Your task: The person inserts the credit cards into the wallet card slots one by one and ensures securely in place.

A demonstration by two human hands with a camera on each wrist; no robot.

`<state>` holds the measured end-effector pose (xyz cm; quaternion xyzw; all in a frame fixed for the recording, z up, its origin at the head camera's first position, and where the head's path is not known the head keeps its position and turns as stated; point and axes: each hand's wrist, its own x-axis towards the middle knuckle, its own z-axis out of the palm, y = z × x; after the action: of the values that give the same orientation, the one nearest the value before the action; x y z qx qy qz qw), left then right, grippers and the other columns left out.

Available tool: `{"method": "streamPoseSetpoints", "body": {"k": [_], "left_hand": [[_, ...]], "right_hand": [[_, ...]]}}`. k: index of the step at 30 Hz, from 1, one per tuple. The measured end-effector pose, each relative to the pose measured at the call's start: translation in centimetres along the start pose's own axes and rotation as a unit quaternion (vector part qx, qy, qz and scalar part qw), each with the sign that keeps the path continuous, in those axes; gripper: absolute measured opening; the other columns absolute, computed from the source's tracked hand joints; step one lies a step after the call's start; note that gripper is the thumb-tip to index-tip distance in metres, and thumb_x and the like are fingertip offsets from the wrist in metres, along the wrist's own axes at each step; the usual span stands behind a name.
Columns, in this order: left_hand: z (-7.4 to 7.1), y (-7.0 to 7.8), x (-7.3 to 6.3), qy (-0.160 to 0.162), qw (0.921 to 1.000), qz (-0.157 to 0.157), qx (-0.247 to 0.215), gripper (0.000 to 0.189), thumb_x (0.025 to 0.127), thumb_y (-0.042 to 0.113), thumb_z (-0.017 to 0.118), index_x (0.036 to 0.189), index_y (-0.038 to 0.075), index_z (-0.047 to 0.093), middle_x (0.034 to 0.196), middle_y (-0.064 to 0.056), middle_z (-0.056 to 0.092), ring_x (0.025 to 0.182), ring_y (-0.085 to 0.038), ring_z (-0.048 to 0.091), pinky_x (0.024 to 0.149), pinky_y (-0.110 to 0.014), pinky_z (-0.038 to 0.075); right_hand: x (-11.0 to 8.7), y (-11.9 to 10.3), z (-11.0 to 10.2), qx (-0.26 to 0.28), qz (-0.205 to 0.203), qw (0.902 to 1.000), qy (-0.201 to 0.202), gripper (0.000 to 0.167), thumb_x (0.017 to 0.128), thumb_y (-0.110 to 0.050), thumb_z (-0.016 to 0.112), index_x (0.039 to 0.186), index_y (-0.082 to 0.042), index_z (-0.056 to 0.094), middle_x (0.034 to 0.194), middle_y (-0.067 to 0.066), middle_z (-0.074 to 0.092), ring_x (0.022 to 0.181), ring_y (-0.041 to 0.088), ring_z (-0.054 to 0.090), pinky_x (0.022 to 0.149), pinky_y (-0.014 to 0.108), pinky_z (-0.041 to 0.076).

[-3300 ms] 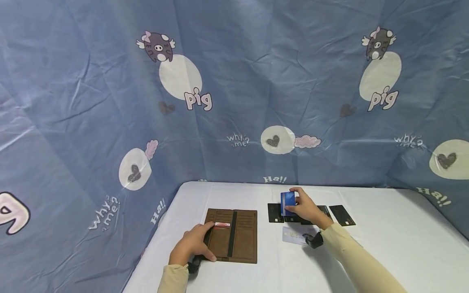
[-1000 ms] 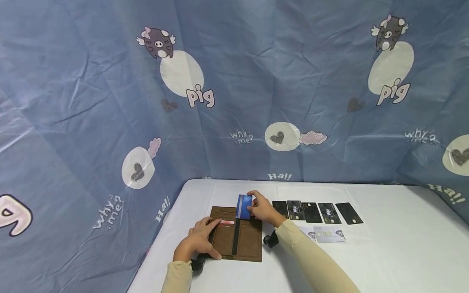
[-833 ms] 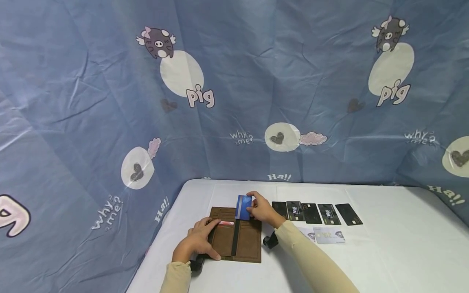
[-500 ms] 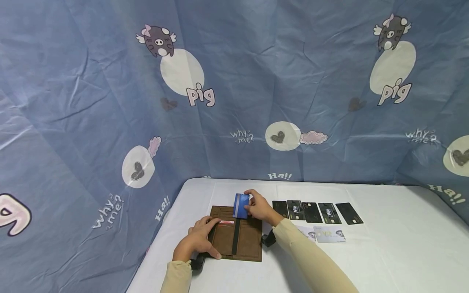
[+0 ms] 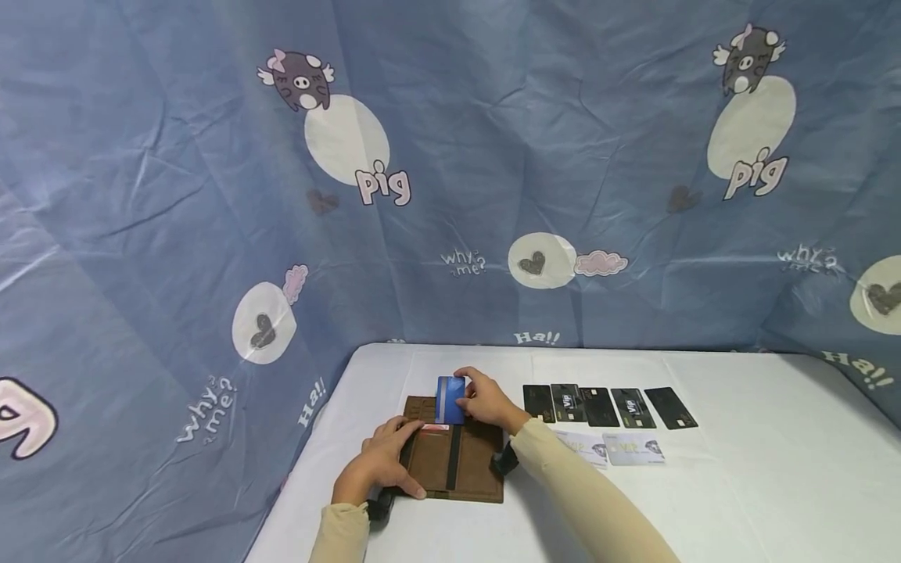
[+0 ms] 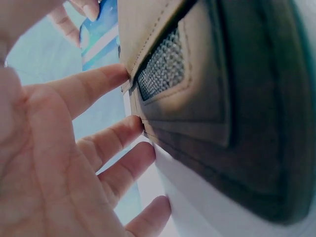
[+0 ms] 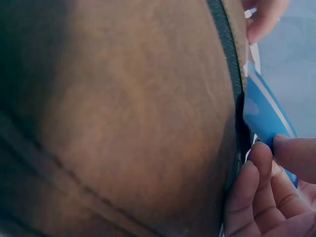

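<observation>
- Grip, right hand (image 5: 487,400): narrow. I have it pinching the blue card (image 5: 449,400) at its right-hand side, clear of the pale stripe.
- Grip, left hand (image 5: 383,460): wide, fingers spread, holding nothing in a pinch that I can make out. Forefinger touches the brown wallet (image 5: 479,467); thumb rests by its near left corner.
- Blue card, one: raised over the far part of the wallet, by the far end of the dark strap (image 5: 453,457). Whether its lower edge touches the leather, I cannot tell.
- Handling, blue card: I judge it very light, thin, stiff with slight spring; smooth, likely slippery; not fragile, though a hard bend could mark it.
- Hold, blue card: best by a side edge or far corner, thumb against fingers, lightly.
- Wallet, one: unfolded on the white table (image 5: 760,477). I judge it soft, bendable, apt to slide; best steadied at an outer edge.
- Red-and-white card (image 5: 435,428), one: in the wallet's left half, mostly hidden.
- Black cards (image 5: 599,408), five: in a row, right of the wallet.
- Silver-white cards (image 5: 633,449), two: nearer row; flat-lying, so I expect only thin edges to catch.
</observation>
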<state>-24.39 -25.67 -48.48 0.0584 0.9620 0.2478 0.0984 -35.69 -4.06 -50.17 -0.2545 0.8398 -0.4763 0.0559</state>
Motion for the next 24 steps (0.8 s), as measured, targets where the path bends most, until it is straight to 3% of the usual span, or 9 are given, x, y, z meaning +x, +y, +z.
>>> {"method": "streamPoseSetpoints", "body": {"k": [6,24], "left_hand": [[-0.2,-0.1,-0.1,-0.001,1.0,0.004,0.005,0.114,0.049,0.031,0.1,0.148,0.016,0.044,0.153,-0.017,0.035,0.139,-0.044,0.032,0.105,-0.067,0.031],[-0.3,0.2,-0.3,-0.001,1.0,0.006,-0.006,0.116,0.049,0.03,0.1,0.149,0.015,0.043,0.153,-0.018,0.036,0.139,-0.044,0.033,0.105,-0.067,0.031]], "right_hand": [[0.6,-0.3,0.6,-0.057,-0.033,0.9978,-0.002,0.047,0.087,-0.002,0.069,0.132,-0.001,0.052,0.078,0.005,0.062,0.064,0.009,0.054,0.059,0.024,0.047],[1.2,-0.7,1.8,-0.106,-0.008,0.9943,0.009,0.048,0.09,-0.011,0.07,0.135,-0.006,0.053,0.082,0.002,0.064,0.066,0.01,0.054,0.062,0.026,0.047]]}}
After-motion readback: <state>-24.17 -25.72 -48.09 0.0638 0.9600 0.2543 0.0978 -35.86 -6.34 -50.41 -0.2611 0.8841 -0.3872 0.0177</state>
